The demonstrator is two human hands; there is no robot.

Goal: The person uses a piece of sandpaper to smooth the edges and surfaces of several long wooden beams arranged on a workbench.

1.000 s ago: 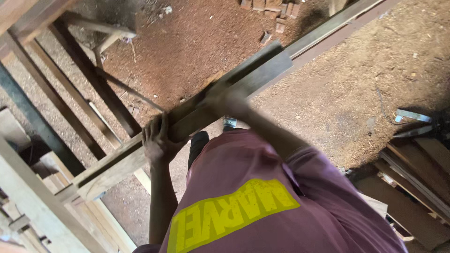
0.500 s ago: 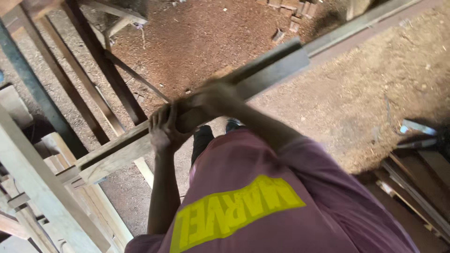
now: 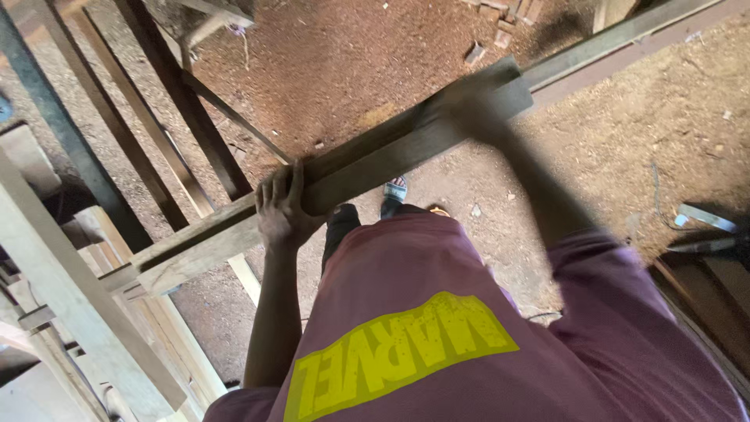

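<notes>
A long grey wooden plank [image 3: 367,160] runs slanted from lower left to upper right in front of me, held above the dirt floor. My left hand [image 3: 280,209] is wrapped around its lower part, fingers over the top edge. My right hand [image 3: 466,100], blurred by motion, grips the plank near its upper end. Below the plank I see my mauve shirt with a yellow print and one sandalled foot [image 3: 394,190].
Wooden beams and a frame [image 3: 70,289] stand at the left, with slanted dark posts [image 3: 176,94] behind. A long rail [image 3: 625,35] runs at the upper right. Small brick pieces [image 3: 492,19] lie on the sawdust-covered ground. Metal scraps [image 3: 703,219] are at the right.
The plank's upper end has come closer. My right hand has slid up along the plank toward its end, while my left hand keeps its grip lower down.
</notes>
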